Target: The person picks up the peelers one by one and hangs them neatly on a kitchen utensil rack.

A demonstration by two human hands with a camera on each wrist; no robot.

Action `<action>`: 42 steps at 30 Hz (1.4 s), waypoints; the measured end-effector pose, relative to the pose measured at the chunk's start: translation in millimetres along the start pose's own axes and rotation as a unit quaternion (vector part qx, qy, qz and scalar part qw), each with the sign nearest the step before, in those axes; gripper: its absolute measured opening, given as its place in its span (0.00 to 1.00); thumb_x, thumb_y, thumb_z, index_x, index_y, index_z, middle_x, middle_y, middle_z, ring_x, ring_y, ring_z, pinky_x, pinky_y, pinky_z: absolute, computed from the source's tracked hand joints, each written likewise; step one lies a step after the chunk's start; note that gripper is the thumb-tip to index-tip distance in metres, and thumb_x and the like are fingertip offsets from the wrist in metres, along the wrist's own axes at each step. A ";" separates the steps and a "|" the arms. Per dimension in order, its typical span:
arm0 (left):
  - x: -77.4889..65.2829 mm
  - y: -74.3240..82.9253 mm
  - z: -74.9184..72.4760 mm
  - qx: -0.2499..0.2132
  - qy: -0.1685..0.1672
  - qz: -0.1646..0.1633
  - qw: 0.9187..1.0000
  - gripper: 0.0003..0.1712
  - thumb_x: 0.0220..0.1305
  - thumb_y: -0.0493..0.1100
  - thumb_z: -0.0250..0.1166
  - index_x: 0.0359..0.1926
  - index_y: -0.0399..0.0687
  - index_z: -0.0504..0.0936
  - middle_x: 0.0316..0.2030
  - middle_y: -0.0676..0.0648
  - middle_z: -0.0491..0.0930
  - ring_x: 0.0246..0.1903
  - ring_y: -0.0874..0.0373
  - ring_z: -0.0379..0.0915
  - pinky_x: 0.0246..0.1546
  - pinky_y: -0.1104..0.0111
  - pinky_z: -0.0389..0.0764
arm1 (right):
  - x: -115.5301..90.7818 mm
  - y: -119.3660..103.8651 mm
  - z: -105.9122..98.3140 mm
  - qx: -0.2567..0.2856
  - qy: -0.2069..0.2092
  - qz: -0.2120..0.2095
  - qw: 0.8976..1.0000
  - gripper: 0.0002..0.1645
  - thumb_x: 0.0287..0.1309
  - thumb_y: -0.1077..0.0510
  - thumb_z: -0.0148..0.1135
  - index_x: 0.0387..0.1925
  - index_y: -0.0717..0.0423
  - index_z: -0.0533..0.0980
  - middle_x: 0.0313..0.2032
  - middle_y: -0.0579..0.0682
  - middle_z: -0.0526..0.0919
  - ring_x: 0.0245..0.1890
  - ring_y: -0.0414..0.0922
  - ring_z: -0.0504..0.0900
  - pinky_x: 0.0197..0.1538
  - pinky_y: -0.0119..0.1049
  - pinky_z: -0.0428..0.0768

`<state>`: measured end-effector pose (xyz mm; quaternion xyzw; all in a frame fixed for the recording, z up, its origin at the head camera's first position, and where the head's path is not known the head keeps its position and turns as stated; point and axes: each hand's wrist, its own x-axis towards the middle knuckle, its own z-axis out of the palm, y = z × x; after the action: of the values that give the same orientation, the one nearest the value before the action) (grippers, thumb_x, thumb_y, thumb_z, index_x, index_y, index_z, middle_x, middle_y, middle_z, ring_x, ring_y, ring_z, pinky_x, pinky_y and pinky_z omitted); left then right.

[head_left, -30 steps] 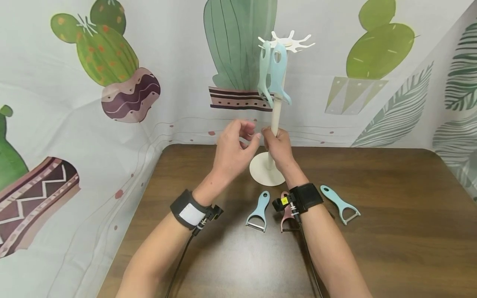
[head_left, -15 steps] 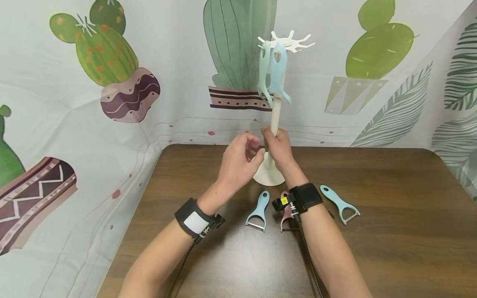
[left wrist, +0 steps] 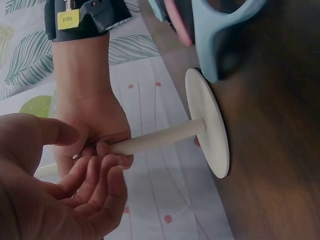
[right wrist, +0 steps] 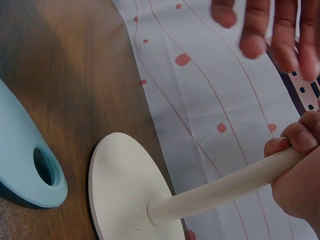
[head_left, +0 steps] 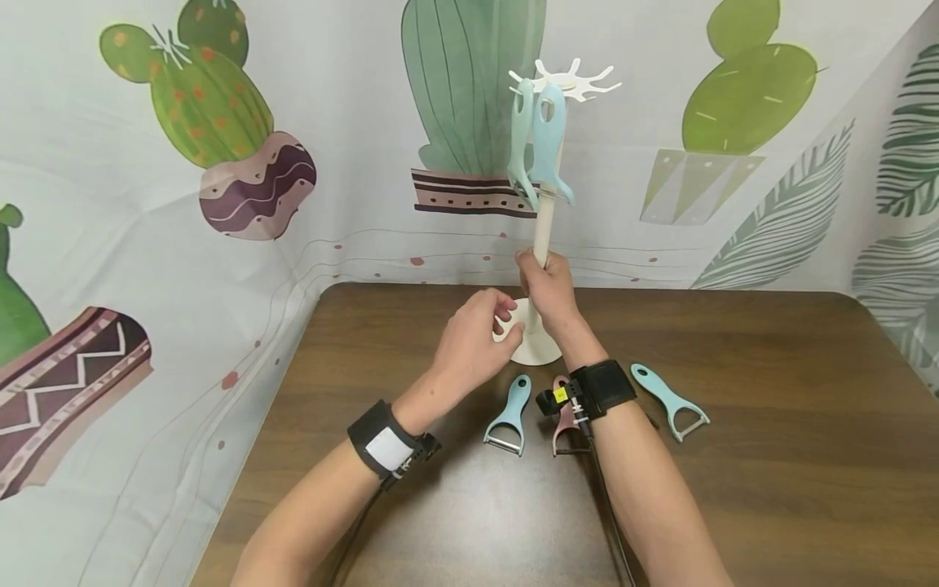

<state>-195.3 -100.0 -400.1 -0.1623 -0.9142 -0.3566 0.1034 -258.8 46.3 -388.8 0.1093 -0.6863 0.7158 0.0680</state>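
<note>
My right hand [head_left: 552,292] grips the pole of a cream hook stand [head_left: 543,228], with fingers curled round it in both wrist views. Over its round base [head_left: 539,352] and left of the pole, my left hand [head_left: 469,341] hangs with loosely bent fingers and holds nothing. From the stand's white hook ring [head_left: 568,83] hang a green peeler [head_left: 519,134] and a light blue peeler [head_left: 550,139], both blade end down. On the table near the base lies a blue peeler [head_left: 517,397]. A pink peeler [head_left: 563,424] is partly covered by my right wrist strap.
Another blue peeler [head_left: 660,390] lies right of my right forearm. The brown wooden table [head_left: 792,424] ends at a cactus-print cloth [head_left: 352,163] behind the stand. Both wrists wear black straps with camera cables trailing toward me.
My left hand has come down and slightly right, from beside the pole to over the base. The right hand and the stand stay where they were.
</note>
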 end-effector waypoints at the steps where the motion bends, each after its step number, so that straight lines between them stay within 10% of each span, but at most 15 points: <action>1: -1.1 -0.7 1.5 0.006 -0.007 -0.003 1.000 0.15 0.67 0.45 0.70 0.51 0.45 0.81 0.42 0.49 0.81 0.38 0.54 0.83 0.39 0.63 0.81 | 0.2 0.1 -0.2 0.000 -0.001 0.000 1.000 0.29 0.77 0.61 0.52 0.18 0.73 0.64 0.11 0.40 0.64 0.16 0.40 0.60 0.25 0.33 0.60; 24: -26.5 -8.3 26.7 0.079 -0.112 -0.041 0.990 0.23 0.67 0.53 0.73 0.55 0.44 0.82 0.46 0.47 0.81 0.41 0.53 0.81 0.39 0.59 0.82 | 14.9 36.1 -4.1 0.010 -0.003 -0.012 1.000 0.31 0.78 0.52 0.55 0.14 0.53 0.66 0.11 0.42 0.63 0.15 0.42 0.59 0.26 0.36 0.59; 42: -40.2 -14.2 40.4 0.119 -0.169 -0.045 0.977 0.24 0.63 0.52 0.77 0.53 0.46 0.83 0.44 0.47 0.77 0.33 0.56 0.74 0.32 0.64 0.77 | 6.3 10.4 -2.6 0.014 -0.013 0.007 1.000 0.29 0.78 0.59 0.52 0.15 0.55 0.67 0.11 0.41 0.63 0.16 0.41 0.60 0.26 0.34 0.61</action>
<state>-166.4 -91.0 -450.4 -0.1656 -0.9608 -0.2168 -0.0498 -267.5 48.1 -397.4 0.1146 -0.6777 0.7245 0.0522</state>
